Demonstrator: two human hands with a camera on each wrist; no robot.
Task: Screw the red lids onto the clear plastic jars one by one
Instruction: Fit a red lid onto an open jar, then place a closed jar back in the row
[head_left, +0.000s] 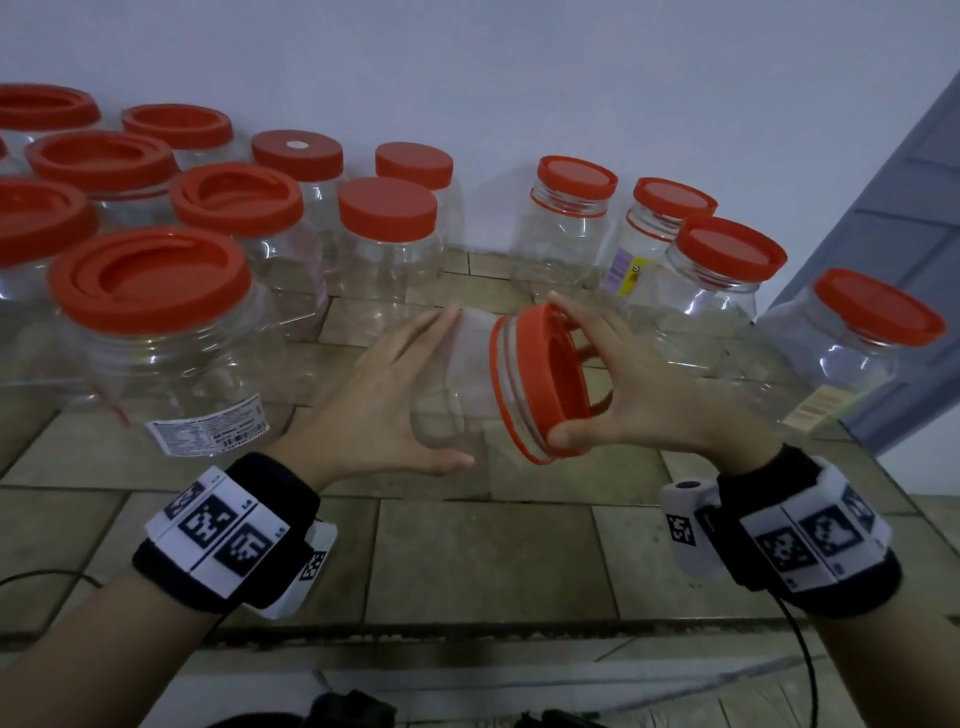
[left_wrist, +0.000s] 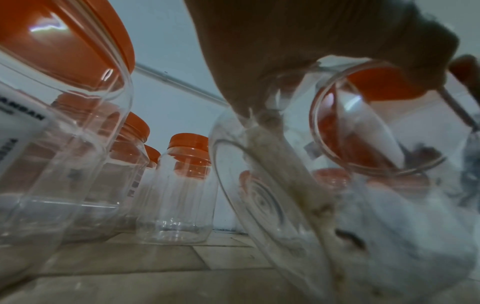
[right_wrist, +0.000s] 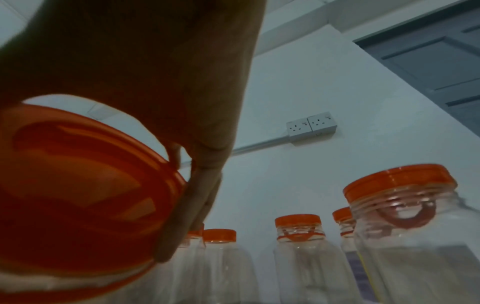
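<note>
Tipped sideways above the tiled floor (head_left: 483, 561), a clear jar (head_left: 452, 395) rests gripped in the left hand (head_left: 384, 395), while the right hand (head_left: 639, 384) clasps its red lid (head_left: 540, 379).

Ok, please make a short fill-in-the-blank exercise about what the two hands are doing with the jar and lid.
1. The right hand grips the red ____ by its rim.
2. The left hand holds the clear jar tipped on its ____.
3. The jar's mouth points toward the person's ____ side.
4. The door beside the wall is ____ in colour.

Missing words: lid; side; right; blue-grey
</note>
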